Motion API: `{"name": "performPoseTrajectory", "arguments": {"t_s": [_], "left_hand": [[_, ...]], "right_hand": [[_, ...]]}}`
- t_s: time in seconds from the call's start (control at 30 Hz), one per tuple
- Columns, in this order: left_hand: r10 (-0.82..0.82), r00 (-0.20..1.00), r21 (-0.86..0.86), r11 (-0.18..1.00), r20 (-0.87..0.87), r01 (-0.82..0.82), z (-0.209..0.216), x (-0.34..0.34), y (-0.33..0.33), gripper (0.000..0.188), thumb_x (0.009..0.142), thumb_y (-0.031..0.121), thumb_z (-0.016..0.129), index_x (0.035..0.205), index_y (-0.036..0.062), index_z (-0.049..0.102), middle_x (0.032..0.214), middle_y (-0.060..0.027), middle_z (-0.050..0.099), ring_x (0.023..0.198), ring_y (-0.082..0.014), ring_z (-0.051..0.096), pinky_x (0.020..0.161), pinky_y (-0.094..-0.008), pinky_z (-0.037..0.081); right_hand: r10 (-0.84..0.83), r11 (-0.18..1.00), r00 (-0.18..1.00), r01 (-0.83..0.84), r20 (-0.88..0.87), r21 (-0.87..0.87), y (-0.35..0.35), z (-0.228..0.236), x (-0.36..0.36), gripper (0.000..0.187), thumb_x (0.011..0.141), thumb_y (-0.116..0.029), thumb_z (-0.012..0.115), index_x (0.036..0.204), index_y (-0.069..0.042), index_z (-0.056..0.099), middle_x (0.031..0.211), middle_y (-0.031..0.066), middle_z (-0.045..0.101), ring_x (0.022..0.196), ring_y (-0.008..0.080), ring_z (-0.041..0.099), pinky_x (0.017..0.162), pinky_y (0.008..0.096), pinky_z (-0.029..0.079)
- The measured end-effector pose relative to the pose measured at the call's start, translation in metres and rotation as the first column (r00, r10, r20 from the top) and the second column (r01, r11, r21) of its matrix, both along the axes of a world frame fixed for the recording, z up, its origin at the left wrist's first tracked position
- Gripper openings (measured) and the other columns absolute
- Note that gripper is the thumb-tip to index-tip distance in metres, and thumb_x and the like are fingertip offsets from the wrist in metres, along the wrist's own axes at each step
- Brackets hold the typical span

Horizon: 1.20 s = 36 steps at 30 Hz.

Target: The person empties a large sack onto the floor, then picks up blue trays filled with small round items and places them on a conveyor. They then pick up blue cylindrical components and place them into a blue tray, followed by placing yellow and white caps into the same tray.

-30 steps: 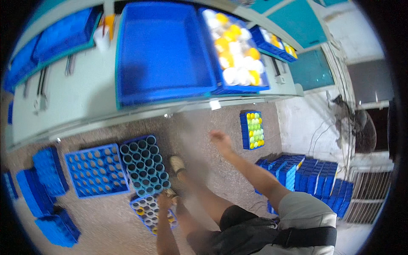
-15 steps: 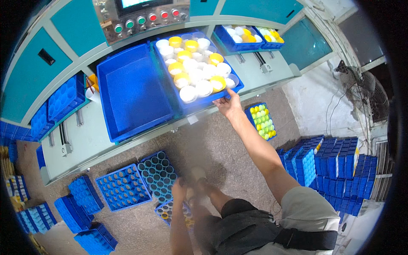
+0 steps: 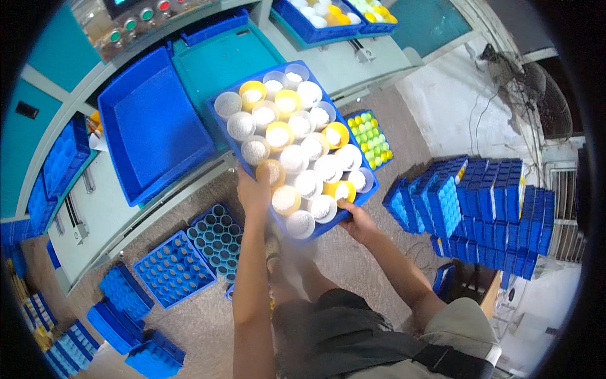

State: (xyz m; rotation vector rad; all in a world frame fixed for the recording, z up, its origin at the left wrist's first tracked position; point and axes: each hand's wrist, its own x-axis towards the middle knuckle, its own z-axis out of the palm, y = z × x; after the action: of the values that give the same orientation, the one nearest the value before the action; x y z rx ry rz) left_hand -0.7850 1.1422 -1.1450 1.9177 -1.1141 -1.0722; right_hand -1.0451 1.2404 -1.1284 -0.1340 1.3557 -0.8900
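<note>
A blue tray (image 3: pixel 317 232) full of white, clear and yellow cups hangs tilted between my hands, in front of the machine's bench. White granules fill many of the cups, such as this yellow cup (image 3: pixel 336 134). My left hand (image 3: pixel 254 192) is closed on the tray's left side, its thumb end beside a yellowish cup (image 3: pixel 271 174). At the near right corner my right hand (image 3: pixel 360 222) grips the rim, thumb on top and the other fingers partly hidden beneath.
On the bench, a shallow blue tray (image 3: pixel 154 126) lies left of a teal plate (image 3: pixel 214 63). Filled cup trays (image 3: pixel 322 31) stand at the back right. Floor trays (image 3: pixel 173 268) lie at left, a tray of yellow-green cups (image 3: pixel 370 139) and stacked blue trays (image 3: pixel 486 202) at right.
The filled tray has come off the bench toward me, baring the teal plate. My left hand has risen from low down to hold its left side; my right hand keeps its hold.
</note>
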Motion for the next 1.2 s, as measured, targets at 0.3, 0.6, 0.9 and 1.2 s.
{"name": "performPoseTrajectory", "arguments": {"t_s": [0.3, 0.6, 0.9, 1.2], "left_hand": [[-0.026, 1.0, 0.26, 0.965, 0.016, 0.021, -0.012, -0.08, 0.168, 0.044, 0.081, 0.007, 0.062, 0.123, -0.0065, 0.055, 0.102, -0.0284, 0.067, 0.094, -0.0443, 0.066, 0.082, -0.0445, 0.051], [-0.397, 0.917, 0.558, 0.772, 0.049, 0.304, -0.328, -0.152, 0.248, 0.047, 0.076, 0.023, 0.067, 0.116, -0.0017, 0.062, 0.101, -0.0276, 0.068, 0.098, -0.0428, 0.065, 0.086, -0.0458, 0.051], [-0.155, 0.987, 0.593, 0.791, -0.046, 0.152, -0.588, -0.161, 0.228, 0.059, 0.081, 0.031, 0.072, 0.127, -0.0009, 0.055, 0.111, -0.0198, 0.063, 0.1, -0.0315, 0.061, 0.082, -0.0417, 0.052], [-0.018, 0.99, 0.615, 0.782, -0.141, 0.102, -0.6, -0.094, 0.147, 0.047, 0.089, 0.02, 0.068, 0.13, 0.002, 0.053, 0.106, -0.0097, 0.063, 0.092, -0.0214, 0.062, 0.074, -0.0362, 0.056]], "right_hand": [[-0.214, 0.953, 0.973, 0.227, -0.085, 0.202, 0.222, -0.051, -0.061, 0.041, 0.088, -0.014, 0.059, 0.125, 0.002, 0.053, 0.119, 0.0119, 0.062, 0.105, 0.0237, 0.063, 0.09, 0.0375, 0.052], [0.027, 0.798, 0.92, 0.216, -0.391, 0.563, 0.286, -0.264, -0.136, 0.018, 0.08, -0.023, 0.066, 0.085, -0.006, 0.064, 0.071, 0.0007, 0.059, 0.055, 0.0121, 0.051, 0.047, 0.0277, 0.037], [-0.151, 0.742, 0.912, 0.36, -0.382, 0.566, 0.245, -0.535, -0.143, 0.024, 0.08, -0.018, 0.066, 0.102, -0.008, 0.06, 0.083, 0.0026, 0.059, 0.067, 0.0139, 0.059, 0.05, 0.0303, 0.048], [-0.207, 0.859, 0.954, 0.283, -0.215, 0.427, 0.176, -0.588, -0.127, 0.023, 0.089, -0.019, 0.063, 0.106, -0.005, 0.057, 0.087, 0.0058, 0.06, 0.074, 0.0165, 0.061, 0.063, 0.0275, 0.052]]}}
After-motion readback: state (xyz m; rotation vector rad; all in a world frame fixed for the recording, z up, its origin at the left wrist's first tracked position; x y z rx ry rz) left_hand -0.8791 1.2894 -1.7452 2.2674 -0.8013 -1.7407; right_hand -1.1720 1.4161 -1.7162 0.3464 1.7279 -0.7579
